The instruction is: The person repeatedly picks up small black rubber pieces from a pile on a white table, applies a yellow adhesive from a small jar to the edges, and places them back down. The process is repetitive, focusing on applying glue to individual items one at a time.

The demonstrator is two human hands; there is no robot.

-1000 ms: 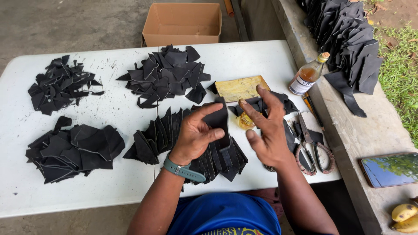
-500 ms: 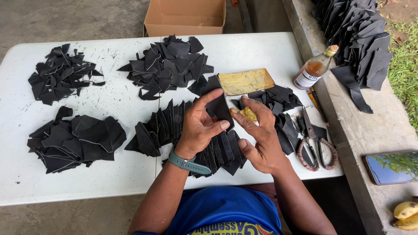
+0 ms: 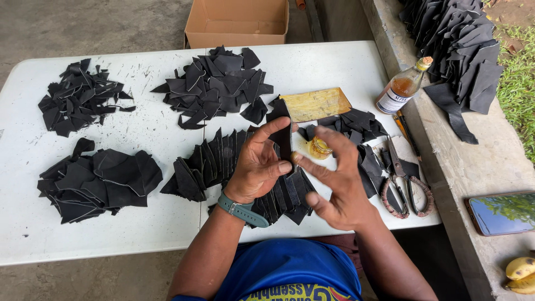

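Left hand: pinches a black strip between thumb and fingers, above the table's near edge.
Right hand: open, fingers spread, index tip just beside the strip's lower end; holds nothing.
Strip axis: long axis runs near-upright in view, top end pointing away from the person.
Black piles: four loose heaps on the table, plus one overlapped row beneath the hands.
Scissors: one pair, right of the hands.
Bottle: one, amber liquid.
Small jar: one.
Cardboard box: one, beyond the table.
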